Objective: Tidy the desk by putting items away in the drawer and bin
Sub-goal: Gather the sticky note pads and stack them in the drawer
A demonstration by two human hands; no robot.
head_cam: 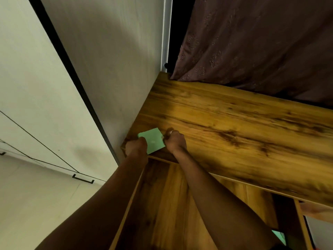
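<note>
Hands, two, bare: the left hand (137, 146) is curling its fingers round the left edge of a green note pad (152, 140). The right hand (175, 141), wearing a ring, is gripping the pad's right edge with curled fingers; its fingertips are lying out of sight. Both forearms are reaching forward over the drawer (126, 204).

Surroundings: a wood-grain counter (234, 123) is running off to the right. A brown patterned curtain (261, 42) is hanging behind it and draping onto its far edge. A pale cabinet panel (108, 60) with a dark edge strip is standing hard against the counter's left end, close beside the left hand. Further left, a black handle (83, 178) is showing on a low white front.

Container: the drawer is standing pulled out below the counter's front edge, showing its wooden floor between the forearms. A small green item (279, 237) is showing at the lower right, half hidden behind the right forearm; what it is cannot be told.

Task item: the pad is square, flat, mint green and plain-faced, with a faint pale mark near its middle. It is sitting at the counter's near left corner, turned corner-on, between the two hands.
</note>
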